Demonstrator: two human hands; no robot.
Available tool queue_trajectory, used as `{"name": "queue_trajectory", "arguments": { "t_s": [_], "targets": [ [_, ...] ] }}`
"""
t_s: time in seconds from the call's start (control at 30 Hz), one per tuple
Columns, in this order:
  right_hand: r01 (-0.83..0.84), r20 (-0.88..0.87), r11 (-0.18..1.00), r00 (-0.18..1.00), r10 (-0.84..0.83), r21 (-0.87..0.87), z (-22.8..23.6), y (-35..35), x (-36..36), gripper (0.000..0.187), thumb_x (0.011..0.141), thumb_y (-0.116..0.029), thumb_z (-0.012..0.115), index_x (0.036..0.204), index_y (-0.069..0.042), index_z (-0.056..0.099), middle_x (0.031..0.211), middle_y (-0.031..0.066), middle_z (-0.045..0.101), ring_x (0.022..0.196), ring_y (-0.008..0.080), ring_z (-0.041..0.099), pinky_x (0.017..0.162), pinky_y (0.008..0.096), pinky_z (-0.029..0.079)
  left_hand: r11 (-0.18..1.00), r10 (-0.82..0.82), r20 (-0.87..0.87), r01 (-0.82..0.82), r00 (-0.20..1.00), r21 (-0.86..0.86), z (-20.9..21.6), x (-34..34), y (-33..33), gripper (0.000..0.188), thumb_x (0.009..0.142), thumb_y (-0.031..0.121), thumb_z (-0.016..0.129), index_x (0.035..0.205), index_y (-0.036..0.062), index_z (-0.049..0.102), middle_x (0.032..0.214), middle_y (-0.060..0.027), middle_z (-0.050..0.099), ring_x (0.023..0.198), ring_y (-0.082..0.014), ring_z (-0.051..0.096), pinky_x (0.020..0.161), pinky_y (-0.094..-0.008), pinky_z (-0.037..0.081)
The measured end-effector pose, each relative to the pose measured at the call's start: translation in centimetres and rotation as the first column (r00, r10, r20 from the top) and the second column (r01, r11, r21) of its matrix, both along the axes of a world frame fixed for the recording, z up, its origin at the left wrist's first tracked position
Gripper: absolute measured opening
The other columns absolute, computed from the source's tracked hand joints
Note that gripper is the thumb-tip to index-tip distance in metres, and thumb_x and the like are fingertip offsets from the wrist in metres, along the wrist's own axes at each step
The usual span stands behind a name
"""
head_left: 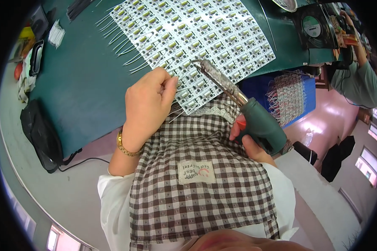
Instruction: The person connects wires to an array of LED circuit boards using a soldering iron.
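Fingers of the left hand (pixel 148 104) curl downward and pinch thin wire leads (pixel 181 88) at the near edge of the white panel of small circuit boards (pixel 188 37), the wrist bent up from the lap and ringed by a gold bracelet (pixel 125 148). Just right of those fingertips, the metal tip of the soldering gun (pixel 238 106) rests on the panel's edge. The right hand (pixel 249 142) wraps closed around the gun's green grip, one finger over its red trigger, mostly hidden behind the tool. Beneath both hands lies a brown-and-white checked apron (pixel 197 184). Beyond the fingers the panel spreads across the dark green table (pixel 88 79), loose wires (pixel 121 46) fanned along its left edge. Farther left sit a black pouch (pixel 40 134) and a cable. Right of the gun, a blue tray (pixel 287 96) holds another wired panel.
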State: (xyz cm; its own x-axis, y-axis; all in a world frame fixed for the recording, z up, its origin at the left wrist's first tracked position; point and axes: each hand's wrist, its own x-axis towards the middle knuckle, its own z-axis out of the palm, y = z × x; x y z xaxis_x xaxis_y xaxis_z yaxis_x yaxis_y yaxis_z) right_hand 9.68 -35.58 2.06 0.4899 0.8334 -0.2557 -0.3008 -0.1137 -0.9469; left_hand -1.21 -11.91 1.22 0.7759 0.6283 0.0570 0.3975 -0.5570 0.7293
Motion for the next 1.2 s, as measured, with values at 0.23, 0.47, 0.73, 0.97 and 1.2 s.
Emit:
{"name": "queue_trajectory", "arguments": {
  "t_s": [0.23, 0.47, 0.73, 0.97, 1.2],
  "targets": [
    [-0.068, 0.317, 0.996, 0.945, 0.085, -0.064, 0.5, -0.7, 0.3, 0.014, 0.081, -0.018, 0.064, 0.084, -0.004, 0.063, 0.070, 0.0049, 0.062, 0.064, 0.0168, 0.061, 0.059, 0.0288, 0.048, 0.994, -0.067, -0.001, 0.067, 0.998, -0.086, 0.3, 0.1, 0.9, 0.017, 0.080, 0.012, 0.065, 0.071, 0.0038, 0.054, 0.060, -0.0089, 0.054, 0.050, -0.0230, 0.052, 0.048, -0.0325, 0.040],
    [-0.036, 0.267, 0.987, 0.961, 0.078, -0.157, 0.2, -1.5, -0.2, 0.010, 0.077, -0.010, 0.066, 0.085, -0.005, 0.063, 0.073, 0.0051, 0.064, 0.065, 0.0181, 0.062, 0.061, 0.0278, 0.049, 0.989, -0.098, -0.002, 0.097, 0.995, -0.114, 0.3, -0.1, 0.8, 0.017, 0.080, 0.011, 0.064, 0.070, 0.0034, 0.053, 0.060, -0.0091, 0.054, 0.050, -0.0229, 0.052, 0.048, -0.0322, 0.040],
    [-0.022, 0.282, 0.981, 0.956, 0.077, -0.193, 0.4, -1.1, -0.2, 0.009, 0.075, -0.006, 0.065, 0.084, -0.004, 0.064, 0.076, 0.0064, 0.064, 0.067, 0.0209, 0.062, 0.062, 0.0292, 0.049, 0.990, -0.100, 0.006, 0.101, 0.995, -0.097, 0.3, 0.1, 1.1, 0.018, 0.080, 0.011, 0.064, 0.069, 0.0039, 0.051, 0.059, -0.0087, 0.053, 0.049, -0.0234, 0.051, 0.047, -0.0330, 0.040],
    [-0.037, 0.391, 0.966, 0.910, 0.139, -0.256, 0.8, -0.9, 0.0, 0.015, 0.074, -0.006, 0.065, 0.089, -0.002, 0.062, 0.076, 0.0094, 0.063, 0.065, 0.0236, 0.060, 0.061, 0.0301, 0.048, 0.989, -0.110, 0.034, 0.113, 0.993, -0.097, -0.2, 0.0, 1.2, 0.017, 0.080, 0.010, 0.066, 0.071, 0.0017, 0.053, 0.056, -0.0056, 0.045, 0.047, -0.0139, 0.039, 0.046, -0.0268, 0.034],
    [-0.223, 0.316, 0.950, 0.905, 0.285, -0.220, 0.8, -2.0, 0.7, 0.036, 0.088, -0.024, 0.058, 0.114, -0.002, 0.048, 0.084, 0.0081, 0.055, 0.082, 0.0163, 0.057, 0.074, 0.0290, 0.046, 0.987, -0.122, -0.007, 0.120, 0.993, -0.104, 0.3, 0.0, 1.3, 0.018, 0.080, 0.013, 0.063, 0.069, 0.0044, 0.051, 0.061, -0.0087, 0.056, 0.052, -0.0274, 0.054, 0.047, -0.0356, 0.040]
  ]
}}
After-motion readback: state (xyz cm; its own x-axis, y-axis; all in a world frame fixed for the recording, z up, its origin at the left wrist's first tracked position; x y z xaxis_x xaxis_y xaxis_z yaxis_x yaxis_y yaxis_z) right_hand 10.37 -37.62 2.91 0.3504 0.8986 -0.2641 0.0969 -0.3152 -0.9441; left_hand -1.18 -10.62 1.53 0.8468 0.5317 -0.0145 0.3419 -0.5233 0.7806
